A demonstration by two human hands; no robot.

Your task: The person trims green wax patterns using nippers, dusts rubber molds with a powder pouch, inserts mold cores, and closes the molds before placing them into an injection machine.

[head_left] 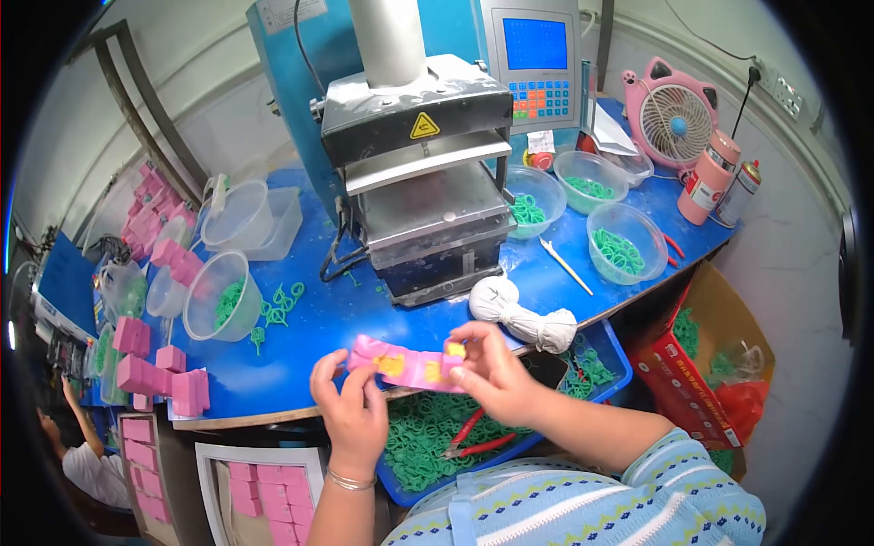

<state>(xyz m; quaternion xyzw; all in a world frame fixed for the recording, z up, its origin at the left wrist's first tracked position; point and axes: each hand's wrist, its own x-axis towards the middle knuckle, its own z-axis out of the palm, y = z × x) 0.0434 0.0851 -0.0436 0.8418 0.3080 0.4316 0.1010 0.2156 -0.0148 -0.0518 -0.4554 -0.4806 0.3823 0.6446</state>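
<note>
A pink strip with yellow patches (pixel 411 365) is stretched between my two hands, just over the table's front edge; its exact kind I cannot make out. My left hand (pixel 353 405) pinches the strip's left end between thumb and fingers. At the other end, my right hand (pixel 492 369) grips it beside a small yellow piece. Below them a blue tray (pixel 401 496) holds many green looped pieces, with red-handled cutters (pixel 478 446) lying on top. Behind the strip stands a press machine (pixel 437 214) with a metal plate.
Left are pink blocks (pixel 146 375) and a clear bowl of green pieces (pixel 202 309). Right are several bowls, including a clear bowl (pixel 628 244), a white pen-like tool (pixel 566 267), a bundle of white cord (pixel 523 318), a pink fan (pixel 672 118) and a red carton (pixel 692 364). Another person (pixel 96 464) sits far left.
</note>
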